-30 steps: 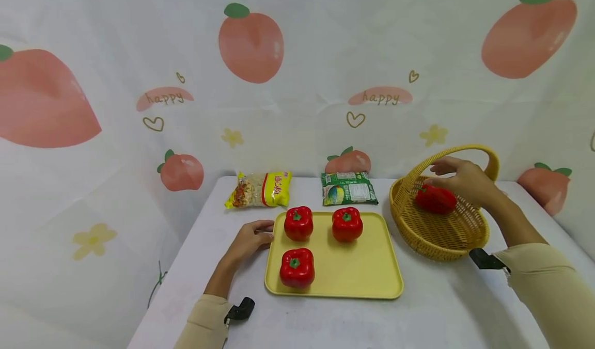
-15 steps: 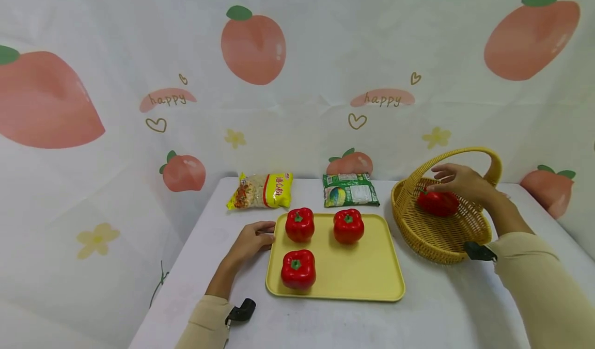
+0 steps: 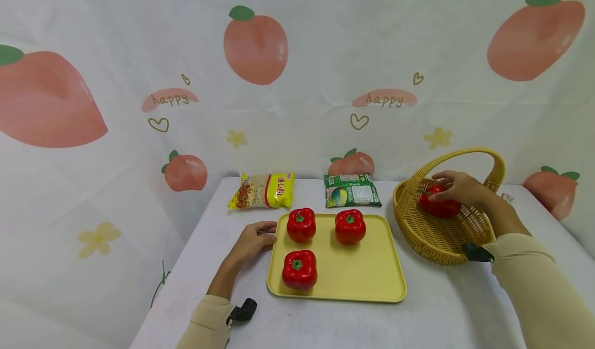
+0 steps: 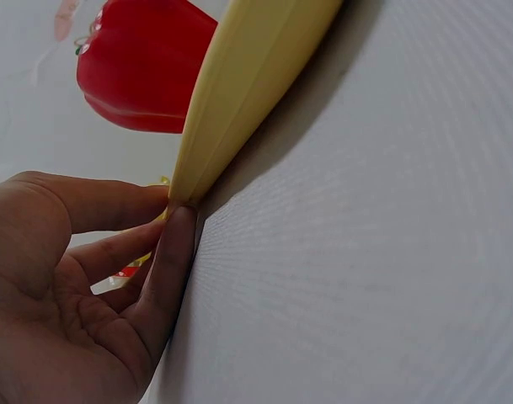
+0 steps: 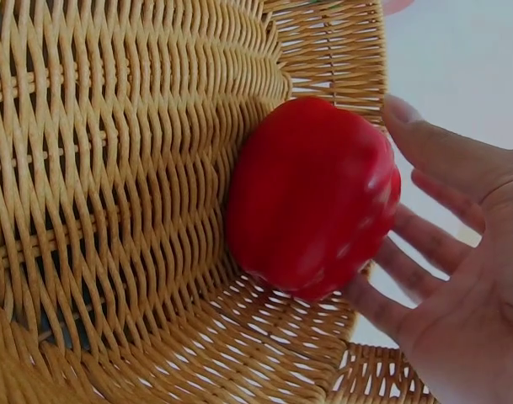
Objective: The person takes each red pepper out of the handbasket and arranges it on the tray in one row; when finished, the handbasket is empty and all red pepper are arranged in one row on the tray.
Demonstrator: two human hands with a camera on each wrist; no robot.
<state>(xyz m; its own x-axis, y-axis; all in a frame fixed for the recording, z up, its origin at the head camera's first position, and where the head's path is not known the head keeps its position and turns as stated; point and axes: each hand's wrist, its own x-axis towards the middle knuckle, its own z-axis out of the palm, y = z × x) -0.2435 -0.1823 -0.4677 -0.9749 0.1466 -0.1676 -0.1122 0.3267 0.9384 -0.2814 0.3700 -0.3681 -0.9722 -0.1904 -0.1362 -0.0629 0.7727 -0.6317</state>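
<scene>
In the head view, my right hand reaches into a wicker basket over a red bell pepper lying on its side. Seen from the right wrist, the fingers are spread beside the bell pepper, some tips hidden behind it, with the thumb apart from the others. My left hand rests at the left edge of a yellow tray; in the left wrist view its fairly straight fingers touch the tray's rim. Three red bell peppers stand upright on the tray.
Behind the tray lie a yellow pasta bag and a green packet. The basket's arched handle rises over my right hand. A printed cloth hangs behind the white table.
My right hand has come down closer to the bell pepper in the basket, its thumb now lower in front of it. The left hand stays at the tray's edge. The view shifts slightly.
</scene>
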